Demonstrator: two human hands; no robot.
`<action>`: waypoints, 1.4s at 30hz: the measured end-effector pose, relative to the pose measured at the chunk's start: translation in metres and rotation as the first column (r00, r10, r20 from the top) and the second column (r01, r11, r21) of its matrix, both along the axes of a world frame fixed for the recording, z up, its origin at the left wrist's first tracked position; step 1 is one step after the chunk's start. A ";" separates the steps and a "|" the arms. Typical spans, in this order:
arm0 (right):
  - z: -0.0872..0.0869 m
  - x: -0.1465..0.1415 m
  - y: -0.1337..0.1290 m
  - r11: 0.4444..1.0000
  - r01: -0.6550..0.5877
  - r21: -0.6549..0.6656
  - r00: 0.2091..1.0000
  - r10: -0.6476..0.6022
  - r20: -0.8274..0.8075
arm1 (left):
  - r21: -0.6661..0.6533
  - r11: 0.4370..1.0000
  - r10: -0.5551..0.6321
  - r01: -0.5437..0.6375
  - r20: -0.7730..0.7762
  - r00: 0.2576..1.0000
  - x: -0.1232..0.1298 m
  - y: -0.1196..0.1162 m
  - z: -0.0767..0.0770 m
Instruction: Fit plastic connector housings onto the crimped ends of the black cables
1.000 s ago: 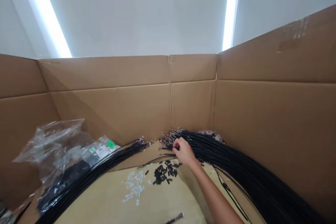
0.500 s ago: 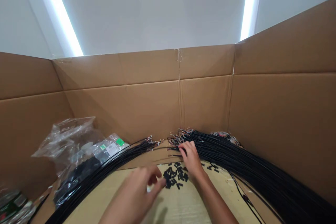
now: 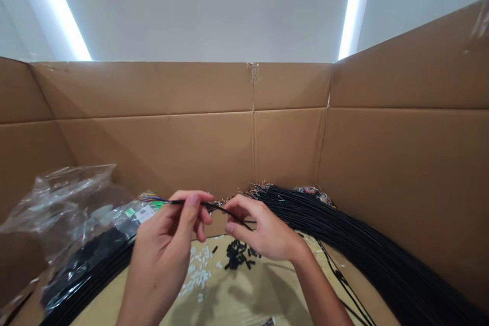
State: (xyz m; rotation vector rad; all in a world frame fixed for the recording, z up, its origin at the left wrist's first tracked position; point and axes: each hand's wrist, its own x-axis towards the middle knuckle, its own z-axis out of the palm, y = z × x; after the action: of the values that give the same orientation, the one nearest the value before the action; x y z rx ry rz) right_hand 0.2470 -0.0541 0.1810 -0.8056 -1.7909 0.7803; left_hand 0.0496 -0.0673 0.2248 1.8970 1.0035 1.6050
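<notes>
A thin black cable (image 3: 218,207) runs between my two hands, raised above the work surface. My left hand (image 3: 171,239) pinches it between thumb and fingers close to its end, where coloured wires (image 3: 153,197) stick out to the left. My right hand (image 3: 263,226) has its fingers closed round the same cable farther along. Below the hands lie a heap of small black sleeve-like pieces (image 3: 237,253) and a scatter of small white pieces (image 3: 198,275), partly hidden by my left hand.
A thick bundle of black cables (image 3: 344,234) curves along the right, its bare wire ends at the back. Another cable bundle (image 3: 95,285) lies at left beside clear plastic bags (image 3: 72,209). Tall cardboard walls (image 3: 191,142) surround the yellowish surface (image 3: 237,305).
My right hand has come away from the right bundle's wire ends with a cable. My left hand has risen and now pinches that cable near its end. The white pieces have come into view.
</notes>
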 end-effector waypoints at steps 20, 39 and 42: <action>0.034 0.013 -0.026 0.974 0.196 0.112 0.788 -0.088 -0.610 | -0.466 0.866 -0.297 -0.181 -0.771 0.563 0.037 0.091 -0.160; 0.039 0.014 -0.037 0.993 0.080 0.087 0.758 -0.003 -0.652 | -0.472 0.882 -0.436 0.003 -0.813 0.386 0.058 0.073 -0.157; 0.040 0.015 -0.040 0.993 0.096 0.070 0.748 -0.025 -0.664 | -0.458 0.889 -0.408 -0.025 -0.816 0.409 0.058 0.073 -0.159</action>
State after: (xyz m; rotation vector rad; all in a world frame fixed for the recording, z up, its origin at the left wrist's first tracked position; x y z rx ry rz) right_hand 0.2625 -0.0944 0.2211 -0.4278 -1.1376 0.7982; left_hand 0.1075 0.0052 0.0655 2.4190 1.2739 0.0215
